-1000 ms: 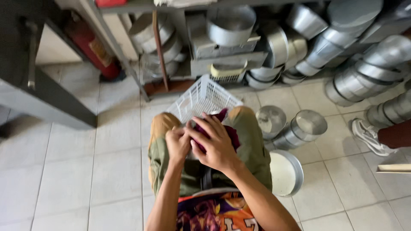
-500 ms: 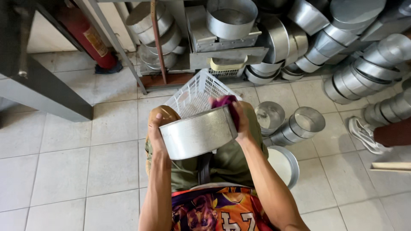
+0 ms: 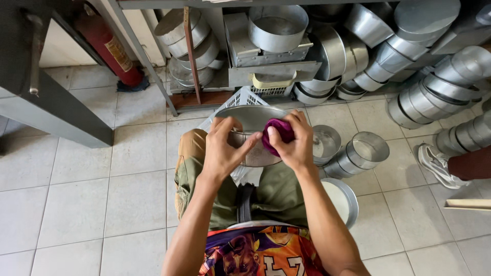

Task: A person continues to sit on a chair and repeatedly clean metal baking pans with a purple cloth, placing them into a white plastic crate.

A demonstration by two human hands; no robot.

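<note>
Grey metal round pan (image 3: 254, 134), held above the lap, tilted with its open side toward the camera. Left hand (image 3: 221, 149) clamps the near-left rim; right hand (image 3: 292, 144) presses a bunched purple cloth (image 3: 277, 134) against the pan's right edge. White basket (image 3: 240, 100) lies just behind; bare tiled floor (image 3: 102, 194) opens leftward.

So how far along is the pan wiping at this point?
Under way. The left hand steadies a round metal pan on the lap while the right hand presses a purple cloth into it. Two pans sit on the floor tiles to the right, and many more fill the rack. Which are already wiped cannot be told.
</note>
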